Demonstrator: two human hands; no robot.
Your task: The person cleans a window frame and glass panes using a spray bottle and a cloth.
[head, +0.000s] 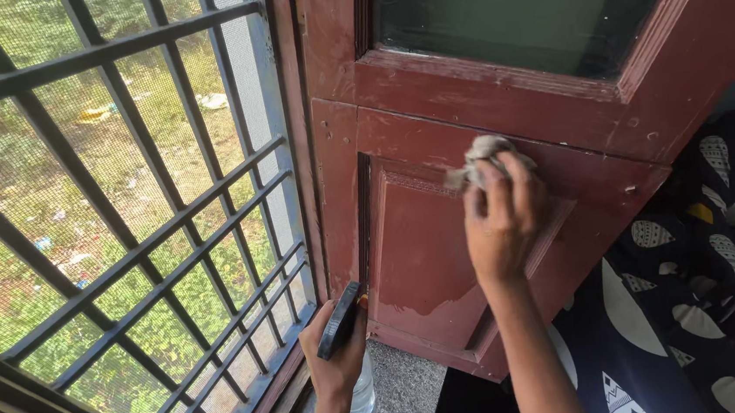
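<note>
Seen from above, looking down at a dark red wooden window shutter point(441, 253) that stands open into the room. Nearest the viewer, just below the shutter's bottom edge, the left hand point(337, 357) is wrapped around a clear spray bottle point(363, 390) with a black trigger head point(340, 320); the head points up toward the shutter's lower corner, and the bottle hangs down over a speckled stone sill point(404, 396). Higher up, the right hand point(502, 222) is closed on a small crumpled grey cloth point(481, 155), pressing it against the raised frame of the shutter's lower panel. A patch near the bottom of that panel looks darker and damp. To the right of the shutter lies dark blue fabric with white leaf shapes point(706, 293). To the left of the shutter, black metal window bars point(152, 241) with fine mesh cover the opening. Beyond them, far below, is sunlit grass scattered with litter point(58, 161). Above the cloth, the shutter holds a dark green glass pane point(509, 12).
</note>
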